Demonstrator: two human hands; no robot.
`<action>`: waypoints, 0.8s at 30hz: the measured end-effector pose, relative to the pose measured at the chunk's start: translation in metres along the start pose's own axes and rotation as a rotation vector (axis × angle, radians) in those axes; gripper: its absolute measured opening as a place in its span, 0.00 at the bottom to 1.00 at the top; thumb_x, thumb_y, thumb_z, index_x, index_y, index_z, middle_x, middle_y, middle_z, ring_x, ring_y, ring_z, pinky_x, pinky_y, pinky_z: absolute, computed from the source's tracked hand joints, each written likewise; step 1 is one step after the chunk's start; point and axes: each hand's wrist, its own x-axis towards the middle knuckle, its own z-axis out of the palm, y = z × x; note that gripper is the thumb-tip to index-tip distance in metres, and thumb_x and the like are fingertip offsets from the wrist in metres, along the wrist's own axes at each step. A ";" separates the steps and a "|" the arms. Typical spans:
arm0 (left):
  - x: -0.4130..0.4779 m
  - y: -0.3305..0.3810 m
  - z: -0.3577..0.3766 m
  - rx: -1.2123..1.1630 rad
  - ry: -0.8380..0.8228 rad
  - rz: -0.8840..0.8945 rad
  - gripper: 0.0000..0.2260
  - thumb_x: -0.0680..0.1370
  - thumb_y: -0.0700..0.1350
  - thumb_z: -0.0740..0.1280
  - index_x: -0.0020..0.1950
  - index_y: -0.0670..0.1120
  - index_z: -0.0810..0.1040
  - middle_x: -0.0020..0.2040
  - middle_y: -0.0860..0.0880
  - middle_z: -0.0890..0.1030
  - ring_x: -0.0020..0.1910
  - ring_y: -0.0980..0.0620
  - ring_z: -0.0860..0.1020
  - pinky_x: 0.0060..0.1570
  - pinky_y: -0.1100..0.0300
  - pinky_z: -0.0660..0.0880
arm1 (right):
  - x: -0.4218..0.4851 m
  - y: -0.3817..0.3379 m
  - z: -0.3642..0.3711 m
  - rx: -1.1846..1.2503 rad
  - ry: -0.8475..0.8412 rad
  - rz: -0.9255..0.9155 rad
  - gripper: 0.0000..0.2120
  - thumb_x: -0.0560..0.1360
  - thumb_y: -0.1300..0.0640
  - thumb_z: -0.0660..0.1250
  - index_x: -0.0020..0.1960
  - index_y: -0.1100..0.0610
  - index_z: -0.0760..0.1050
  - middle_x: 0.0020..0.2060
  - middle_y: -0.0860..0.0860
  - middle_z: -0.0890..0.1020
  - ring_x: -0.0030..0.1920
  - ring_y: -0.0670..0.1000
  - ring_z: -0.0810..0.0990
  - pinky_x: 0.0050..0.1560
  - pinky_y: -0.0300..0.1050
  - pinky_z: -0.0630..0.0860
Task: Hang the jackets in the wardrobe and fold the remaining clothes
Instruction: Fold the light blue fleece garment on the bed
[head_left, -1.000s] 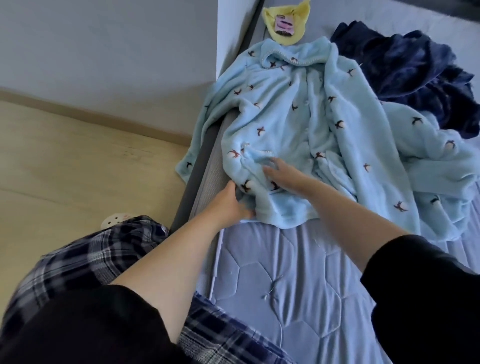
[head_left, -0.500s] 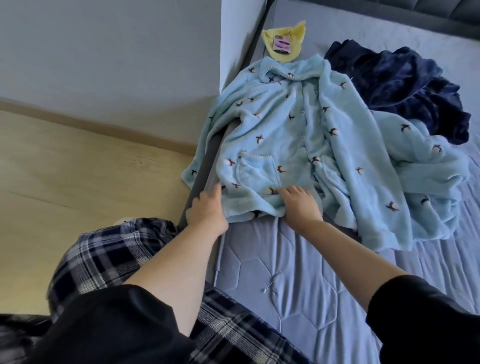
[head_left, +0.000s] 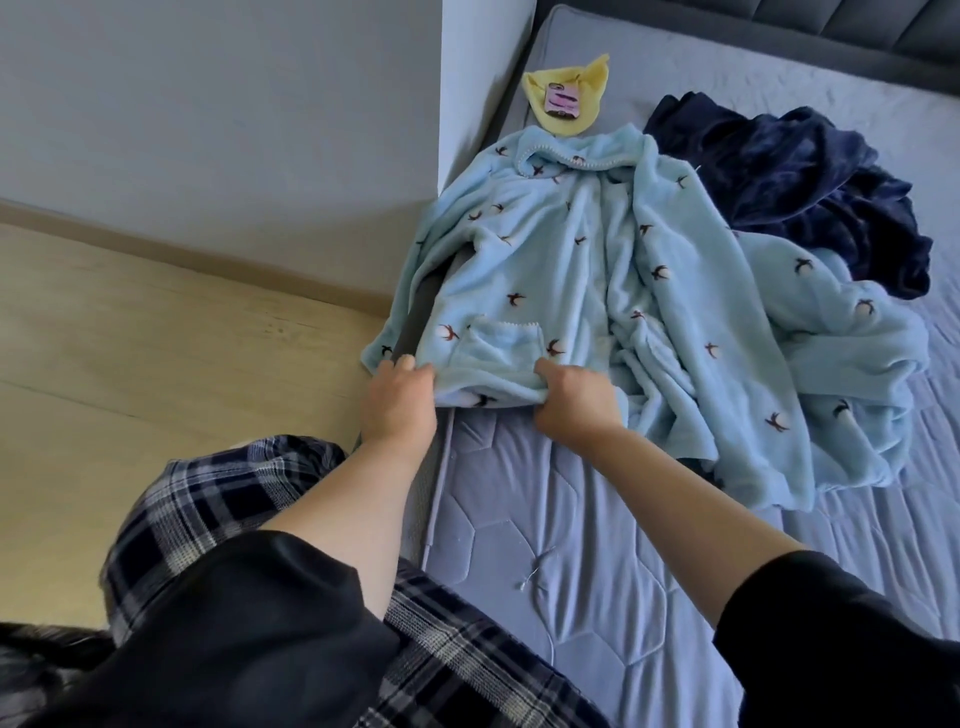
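Light blue fleece robe (head_left: 571, 270) lies spread front-up on the mattress (head_left: 519, 519), collar toward the far end, hem toward the person. Pattern: small dark bird shapes with white puffs. Patch pocket (head_left: 498, 345) sits just above the hem; can't tell if anything is in it.

Left hand (head_left: 397, 402) pinches the hem's left corner, fingers curled over the fabric, right at the mattress edge. Right hand (head_left: 576, 402) grips the hem just right of the pocket, fingers curled into the fleece. Hem between the two hands is pulled fairly flat.

Robe's left sleeve (head_left: 410, 306) hangs over the mattress side, across the dark bed frame (head_left: 415, 312). The right side of the robe is bunched in folds, partly overlapping a dark navy fleece garment (head_left: 779, 171) heaped further up the bed.

Beyond the collar: yellow cloth (head_left: 566, 93) with a phone (head_left: 562, 98) in a pink-striped case lying on it. No readable text on either.

Room: bare quilted mattress between the hem and the person; wood floor (head_left: 130, 338) open to the left. White wall corner (head_left: 483, 104) butts against the bed's left side near the robe's shoulder. Padded dark headboard (head_left: 831, 26) closes the far edge.

Person wears plaid trousers (head_left: 208, 499) and black sleeves (head_left: 249, 623).
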 end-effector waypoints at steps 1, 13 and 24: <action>-0.001 -0.002 0.001 0.108 -0.133 -0.015 0.10 0.78 0.38 0.61 0.56 0.46 0.77 0.54 0.46 0.75 0.55 0.44 0.72 0.43 0.55 0.67 | -0.002 -0.005 0.004 -0.016 -0.114 -0.013 0.10 0.66 0.62 0.63 0.42 0.53 0.64 0.32 0.50 0.72 0.37 0.59 0.76 0.32 0.43 0.63; -0.017 0.045 0.020 0.363 -0.052 0.626 0.39 0.76 0.43 0.65 0.78 0.53 0.43 0.78 0.43 0.48 0.77 0.43 0.47 0.73 0.42 0.47 | -0.064 0.047 0.023 -0.318 0.044 0.053 0.34 0.64 0.66 0.69 0.70 0.61 0.68 0.69 0.66 0.66 0.71 0.65 0.64 0.69 0.70 0.52; -0.015 0.066 0.030 0.241 -0.212 0.662 0.37 0.74 0.38 0.64 0.78 0.53 0.49 0.75 0.44 0.56 0.71 0.44 0.61 0.65 0.50 0.65 | -0.047 0.086 -0.028 -0.195 -0.149 0.338 0.12 0.73 0.66 0.59 0.56 0.61 0.71 0.51 0.59 0.79 0.50 0.61 0.77 0.43 0.50 0.72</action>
